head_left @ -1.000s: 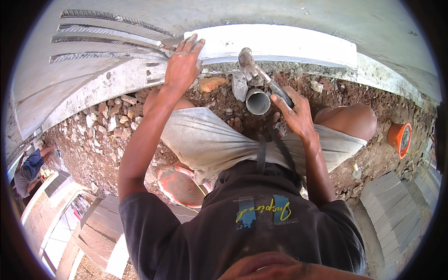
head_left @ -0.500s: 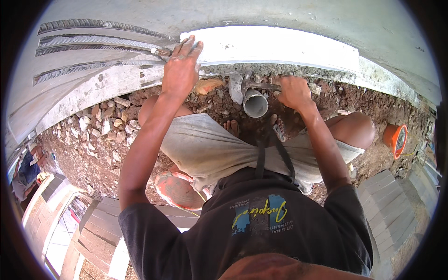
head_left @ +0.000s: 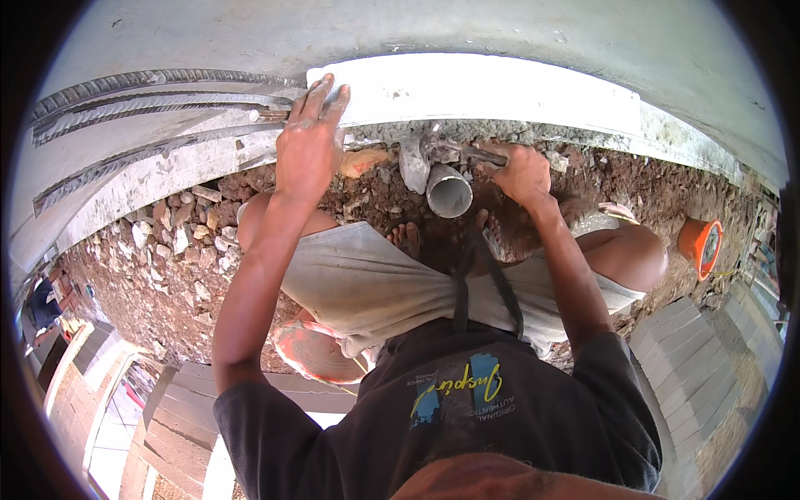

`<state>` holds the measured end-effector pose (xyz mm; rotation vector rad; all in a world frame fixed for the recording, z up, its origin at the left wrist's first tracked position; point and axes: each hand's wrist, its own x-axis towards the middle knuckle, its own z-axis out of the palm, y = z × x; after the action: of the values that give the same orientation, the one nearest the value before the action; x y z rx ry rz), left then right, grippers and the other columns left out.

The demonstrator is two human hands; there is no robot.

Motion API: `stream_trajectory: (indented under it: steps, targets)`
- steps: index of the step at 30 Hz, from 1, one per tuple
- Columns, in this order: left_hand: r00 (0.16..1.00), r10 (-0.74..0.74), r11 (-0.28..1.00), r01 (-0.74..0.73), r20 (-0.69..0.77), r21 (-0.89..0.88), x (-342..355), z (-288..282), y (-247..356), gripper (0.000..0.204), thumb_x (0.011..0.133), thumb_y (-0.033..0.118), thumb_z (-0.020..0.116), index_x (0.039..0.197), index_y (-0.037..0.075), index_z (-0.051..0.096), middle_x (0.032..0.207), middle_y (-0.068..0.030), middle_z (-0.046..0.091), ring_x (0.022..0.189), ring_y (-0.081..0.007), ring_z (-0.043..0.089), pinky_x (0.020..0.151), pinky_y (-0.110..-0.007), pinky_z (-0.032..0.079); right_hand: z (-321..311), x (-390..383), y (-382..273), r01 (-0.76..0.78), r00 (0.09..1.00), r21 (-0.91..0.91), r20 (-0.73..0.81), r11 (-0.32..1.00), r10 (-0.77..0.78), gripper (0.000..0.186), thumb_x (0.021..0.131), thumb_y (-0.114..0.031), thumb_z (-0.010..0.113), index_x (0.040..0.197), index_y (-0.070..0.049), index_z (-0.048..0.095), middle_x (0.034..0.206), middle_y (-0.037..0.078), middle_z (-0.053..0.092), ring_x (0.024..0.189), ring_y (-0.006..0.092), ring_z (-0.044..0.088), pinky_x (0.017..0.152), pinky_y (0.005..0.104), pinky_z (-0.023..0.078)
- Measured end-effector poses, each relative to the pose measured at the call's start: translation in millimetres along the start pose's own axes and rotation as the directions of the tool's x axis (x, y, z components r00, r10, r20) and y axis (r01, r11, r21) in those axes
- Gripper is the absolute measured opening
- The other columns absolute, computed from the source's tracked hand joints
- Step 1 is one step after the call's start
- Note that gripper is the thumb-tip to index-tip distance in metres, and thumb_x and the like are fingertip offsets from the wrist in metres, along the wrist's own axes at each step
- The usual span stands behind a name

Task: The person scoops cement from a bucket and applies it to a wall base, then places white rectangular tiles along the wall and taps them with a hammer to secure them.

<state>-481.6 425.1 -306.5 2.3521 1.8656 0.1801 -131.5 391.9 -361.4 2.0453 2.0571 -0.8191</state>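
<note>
My left hand [head_left: 310,158] lies with its fingers stretched over the left end of a long white block [head_left: 492,87] set along the wall's foot. My right hand [head_left: 522,177] is closed round the handle of a short mortar-smeared tool [head_left: 482,153]. The tool points left, and its far end lies at the rough strip under the block; its exact kind cannot be made out. A grey pipe [head_left: 450,193] opens upward from the soil just below the tool. Beside it a pale grey lump [head_left: 414,165] rests against the strip.
Ribbed steel bars [head_left: 158,102] stick out by the wall at left. Broken stones [head_left: 183,233] cover the soil there. An orange bucket [head_left: 702,248] stands at right, and a mortar-smeared reddish basin [head_left: 312,348] is beside my left leg. Stacked grey blocks [head_left: 687,375] lie behind me at right.
My right hand has shifted a little with the tool, which now sits at a different slant. My left hand stays on the block's end. The whole view has moved slightly.
</note>
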Motion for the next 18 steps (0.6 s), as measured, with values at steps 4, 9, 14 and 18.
stream_trajectory:
  steps: [4, 9, 14, 18]
  targets:
    - [1.000, -0.007, 1.000, 0.007, 0.003, 0.012, 0.5, -0.6, 2.2, 0.067, 0.082, 0.011, 0.083, 0.146, 0.018, 0.062, 0.154, -0.0061, 0.055, 0.132, -0.0321, 0.060, 0.111, -0.040, 0.054, -5.5, -1.7, 3.1, 0.104, 0.982, -0.061, 0.162, 0.993, -0.093, 0.044, 0.082, -0.025, 0.078, 0.126, -0.029, 0.076, 0.096, 0.012, 0.079, 0.091, 0.0351, 0.076, 0.085, 0.0466, 0.060]
    - [1.000, 0.001, 1.000, -0.001, 0.012, -0.020, 2.9, -5.0, 3.3, 0.068, 0.080, 0.009, 0.084, 0.145, 0.016, 0.063, 0.154, -0.0063, 0.055, 0.133, -0.0321, 0.059, 0.113, -0.041, 0.052, -1.4, -21.9, 17.6, -0.082, 0.994, -0.050, 0.066, 0.995, 0.085, 0.046, 0.083, -0.027, 0.077, 0.129, -0.028, 0.075, 0.102, 0.017, 0.077, 0.098, 0.0355, 0.075, 0.088, 0.0472, 0.060]
    - [0.997, -0.053, 0.998, 0.054, 0.060, -0.024, 11.0, -7.8, 20.4, 0.078, 0.080, 0.010, 0.086, 0.151, 0.017, 0.054, 0.161, -0.0104, 0.044, 0.143, -0.0328, 0.048, 0.120, -0.046, 0.045, 31.2, -86.2, 18.9, -0.309, 0.950, 0.353, 0.073, 0.883, 0.304, 0.044, 0.093, -0.050, 0.074, 0.109, -0.009, 0.070, 0.085, 0.014, 0.073, 0.081, 0.0348, 0.072, 0.073, 0.0443, 0.058]
    - [0.994, 0.107, 0.990, -0.107, -0.005, -0.087, 29.5, 14.3, 50.9, 0.101, 0.075, 0.014, 0.091, 0.161, 0.028, 0.039, 0.167, -0.0069, 0.034, 0.154, -0.0294, 0.032, 0.132, -0.048, 0.027, 67.9, -127.6, 8.2, -0.447, 0.763, 0.858, 0.514, -0.254, 0.392, 0.041, 0.103, -0.049, 0.062, 0.094, -0.009, 0.061, 0.068, 0.002, 0.055, 0.062, 0.0192, 0.058, 0.055, 0.0336, 0.048]
